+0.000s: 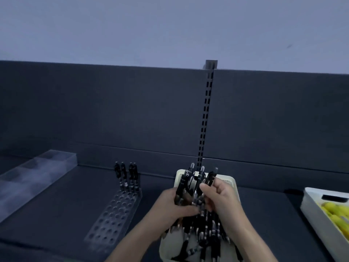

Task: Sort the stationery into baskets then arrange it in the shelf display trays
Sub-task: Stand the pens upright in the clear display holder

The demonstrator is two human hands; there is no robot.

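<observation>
Hands at the pen basket, head view. Your left hand (177,207) wraps its curled fingers round the lower part of a bundle of black pens (196,183) with silver bands, held upright and fanned out at the tips. Your right hand (225,201) meets the same bundle from the other side. Its thumb presses against the barrels and its fingers curl in beneath, pinching pens within the bundle; which pen exactly cannot be told.

Both hands are directly over a cream plastic basket (229,181), in which loose black pens (205,237) lie heaped. The basket sits on a dark grey shelf (56,214). To its left, apart from it, lies a clear perforated acrylic tray (113,222), and four black pens (125,176) stand upright in its rearmost row of holes. Further left is a long clear acrylic compartment tray (37,173).

At the right edge a white rectangular basket (311,207) holds yellow items (336,214), too blurred to identify. A slotted metal upright (205,114) runs up the dark back panel (113,110) behind the cream basket.
</observation>
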